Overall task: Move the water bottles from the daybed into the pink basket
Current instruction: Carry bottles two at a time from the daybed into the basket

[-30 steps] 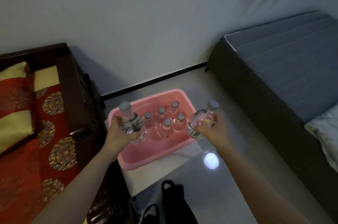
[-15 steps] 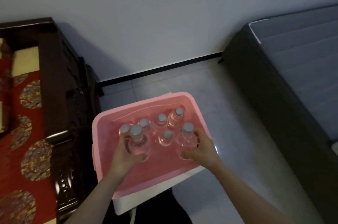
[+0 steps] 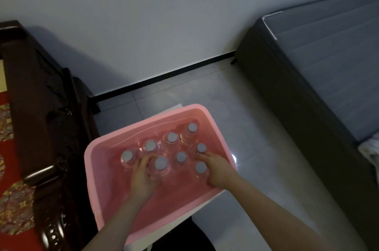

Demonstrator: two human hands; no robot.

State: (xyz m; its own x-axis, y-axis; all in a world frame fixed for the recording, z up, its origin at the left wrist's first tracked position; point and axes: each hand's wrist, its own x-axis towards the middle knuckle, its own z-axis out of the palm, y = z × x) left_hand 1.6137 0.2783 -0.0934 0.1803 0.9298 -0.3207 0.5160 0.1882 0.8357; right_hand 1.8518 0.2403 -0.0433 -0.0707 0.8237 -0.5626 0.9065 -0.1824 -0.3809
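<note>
Pink basket [image 3: 96,189] on the floor beside the dark wooden daybed [image 3: 41,117], eight capped water bottles [image 3: 171,138] upright inside, left hand [image 3: 143,179] grasping the near-left bottle [image 3: 161,164], right hand [image 3: 218,171] grasping the near-right bottle [image 3: 201,167].

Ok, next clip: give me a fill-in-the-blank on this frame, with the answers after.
1. The pink basket holds ____ capped water bottles.
2. The left hand and the right hand each grip ____ bottle.
3. Every bottle stands ____, cap up.
Missing words: eight; one; upright.
</note>
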